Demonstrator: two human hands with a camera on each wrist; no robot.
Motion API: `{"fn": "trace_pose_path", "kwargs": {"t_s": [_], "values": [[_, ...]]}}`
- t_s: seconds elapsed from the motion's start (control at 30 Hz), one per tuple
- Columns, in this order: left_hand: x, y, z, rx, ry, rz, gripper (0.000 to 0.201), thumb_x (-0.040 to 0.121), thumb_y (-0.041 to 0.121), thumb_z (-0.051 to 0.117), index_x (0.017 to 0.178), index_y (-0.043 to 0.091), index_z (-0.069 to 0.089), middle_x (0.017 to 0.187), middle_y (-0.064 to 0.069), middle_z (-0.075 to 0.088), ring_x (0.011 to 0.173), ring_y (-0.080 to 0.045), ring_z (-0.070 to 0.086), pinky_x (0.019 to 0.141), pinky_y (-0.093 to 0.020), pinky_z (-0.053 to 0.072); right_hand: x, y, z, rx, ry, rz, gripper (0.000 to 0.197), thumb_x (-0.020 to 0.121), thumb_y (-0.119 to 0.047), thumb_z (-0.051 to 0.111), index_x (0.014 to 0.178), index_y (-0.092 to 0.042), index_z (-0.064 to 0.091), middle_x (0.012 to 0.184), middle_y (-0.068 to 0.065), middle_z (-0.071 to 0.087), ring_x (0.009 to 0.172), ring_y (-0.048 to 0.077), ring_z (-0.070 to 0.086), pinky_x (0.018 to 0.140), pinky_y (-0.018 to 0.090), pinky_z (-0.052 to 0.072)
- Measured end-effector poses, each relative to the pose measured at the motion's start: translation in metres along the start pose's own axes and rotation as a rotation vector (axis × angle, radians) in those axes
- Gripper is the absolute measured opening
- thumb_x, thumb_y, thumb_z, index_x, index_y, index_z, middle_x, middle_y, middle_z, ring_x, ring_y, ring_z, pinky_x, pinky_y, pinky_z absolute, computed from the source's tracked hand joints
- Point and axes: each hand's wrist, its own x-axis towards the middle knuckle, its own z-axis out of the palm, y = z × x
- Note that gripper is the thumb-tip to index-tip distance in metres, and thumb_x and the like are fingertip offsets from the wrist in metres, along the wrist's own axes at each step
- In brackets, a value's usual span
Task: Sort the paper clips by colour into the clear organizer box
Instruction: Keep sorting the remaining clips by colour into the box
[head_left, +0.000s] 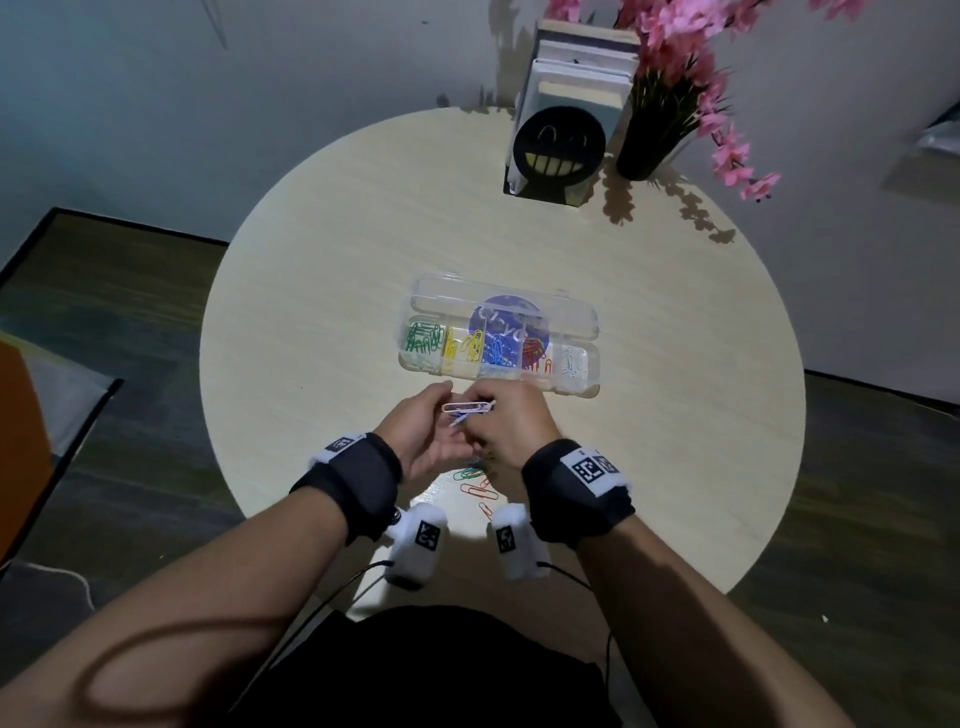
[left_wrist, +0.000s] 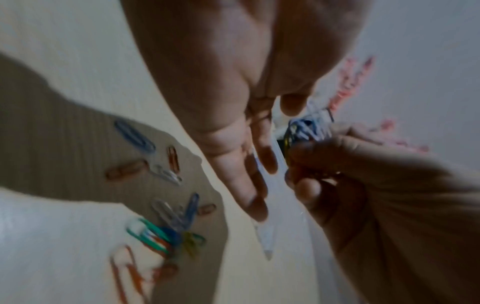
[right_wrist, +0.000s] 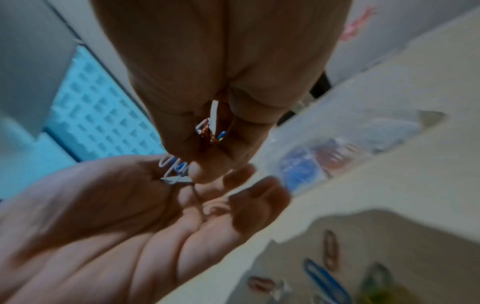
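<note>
Both hands meet just above the round table (head_left: 322, 291), in front of the clear organizer box (head_left: 593, 332). My right hand (head_left: 511, 428) pinches a small bunch of paper clips (head_left: 467, 408), white and blue with some red (right_wrist: 207, 133). My left hand (head_left: 426, 436) lies palm up beside it, its fingers (right_wrist: 233, 207) relaxed, and the bunch touches it near the thumb. The box stands open, its compartments left to right holding green (head_left: 423, 338), yellow (head_left: 462, 345), blue (head_left: 498, 351), red (head_left: 535, 356) and white clips (head_left: 571, 361). Loose mixed clips (head_left: 475, 486) lie on the table under my wrists.
A black smiley-face bookend (head_left: 558, 150) with books and a dark vase (head_left: 647, 140) of pink flowers stand at the table's far edge. The loose clips (left_wrist: 171, 226) are spread out in the hands' shadow. Dark floor surrounds the table.
</note>
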Motion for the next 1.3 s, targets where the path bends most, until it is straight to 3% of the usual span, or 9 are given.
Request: {"fn": "trace_pose_path", "kwargs": {"t_s": [0.17, 0.37, 0.53, 0.6, 0.7, 0.83, 1.0, 1.17, 1.3], "values": [[-0.009, 0.01, 0.003, -0.298, -0.147, -0.044, 0.041, 0.094, 0.019, 0.033, 0.086, 0.0, 0.067, 0.078, -0.014, 0.068, 0.068, -0.024, 0.068, 0.063, -0.032, 0.059, 0.002, -0.02, 0.002, -0.336, -0.102, -0.188, 0.029, 0.077, -0.012, 0.069, 0.102, -0.027, 0.07, 0.097, -0.004, 0.072, 0.089, 0.014, 0.065, 0.08, 0.029, 0.052], [-0.001, 0.018, -0.022, -0.334, -0.044, -0.018, 0.051, 0.096, 0.017, 0.034, 0.073, -0.007, 0.073, 0.078, -0.021, 0.07, 0.066, -0.029, 0.07, 0.058, -0.031, 0.059, 0.008, 0.0, -0.018, -0.259, 0.165, -0.153, 0.021, 0.079, -0.012, 0.068, 0.1, -0.016, 0.069, 0.1, 0.0, 0.066, 0.082, 0.013, 0.055, 0.081, 0.028, 0.047], [-0.004, 0.019, -0.034, -0.354, 0.017, 0.044, 0.043, 0.097, 0.02, 0.033, 0.089, -0.007, 0.065, 0.079, -0.022, 0.069, 0.067, -0.031, 0.071, 0.061, -0.033, 0.059, 0.003, 0.042, 0.022, -0.773, -0.298, 0.014, 0.067, 0.07, -0.026, 0.077, 0.129, -0.034, 0.045, 0.129, 0.002, 0.041, 0.119, 0.027, 0.041, 0.082, 0.039, 0.046], [-0.005, 0.018, -0.035, -0.357, 0.016, 0.055, 0.044, 0.097, 0.023, 0.032, 0.092, -0.007, 0.063, 0.079, -0.022, 0.07, 0.068, -0.032, 0.071, 0.064, -0.035, 0.058, -0.001, 0.052, 0.032, -0.871, -0.329, -0.005, 0.081, 0.067, -0.029, 0.081, 0.134, -0.037, 0.037, 0.138, 0.004, 0.032, 0.123, 0.031, 0.033, 0.085, 0.042, 0.046], [-0.006, 0.017, -0.038, -0.369, 0.018, 0.058, 0.049, 0.097, 0.024, 0.032, 0.085, -0.007, 0.068, 0.079, -0.022, 0.069, 0.068, -0.032, 0.071, 0.063, -0.035, 0.058, 0.0, 0.061, 0.035, -0.86, -0.29, -0.087, 0.057, 0.076, -0.017, 0.072, 0.125, -0.03, 0.047, 0.134, 0.004, 0.035, 0.119, 0.031, 0.034, 0.08, 0.039, 0.046], [-0.008, 0.015, -0.038, -0.36, 0.018, 0.055, 0.046, 0.097, 0.025, 0.03, 0.094, -0.007, 0.063, 0.081, -0.023, 0.069, 0.07, -0.033, 0.071, 0.066, -0.036, 0.058, 0.002, 0.069, 0.037, -0.814, -0.228, -0.14, 0.028, 0.087, -0.006, 0.053, 0.111, -0.021, 0.057, 0.117, 0.003, 0.046, 0.109, 0.028, 0.043, 0.066, 0.032, 0.04], [-0.008, 0.014, -0.036, -0.341, 0.004, 0.048, 0.048, 0.097, 0.029, 0.029, 0.099, -0.007, 0.061, 0.083, -0.024, 0.07, 0.072, -0.036, 0.07, 0.067, -0.037, 0.058, 0.004, 0.063, 0.042, -0.769, -0.218, -0.046, 0.033, 0.087, 0.0, 0.045, 0.109, -0.019, 0.058, 0.108, 0.008, 0.049, 0.105, 0.031, 0.049, 0.067, 0.032, 0.036], [-0.009, 0.015, -0.034, -0.307, 0.003, 0.043, 0.048, 0.098, 0.029, 0.028, 0.102, -0.007, 0.06, 0.083, -0.025, 0.07, 0.071, -0.035, 0.071, 0.065, -0.037, 0.059, 0.009, 0.054, 0.044, -0.78, -0.197, 0.023, 0.035, 0.091, -0.003, 0.041, 0.119, -0.017, 0.057, 0.115, 0.013, 0.051, 0.109, 0.035, 0.051, 0.082, 0.036, 0.046], [-0.008, 0.015, -0.034, -0.28, 0.024, 0.038, 0.048, 0.099, 0.029, 0.028, 0.101, -0.006, 0.06, 0.081, -0.023, 0.07, 0.069, -0.034, 0.07, 0.064, -0.035, 0.058, 0.013, 0.05, 0.045, -0.759, -0.167, 0.069, 0.032, 0.09, -0.003, 0.043, 0.115, -0.013, 0.059, 0.112, 0.014, 0.055, 0.106, 0.035, 0.054, 0.08, 0.034, 0.047]]}}
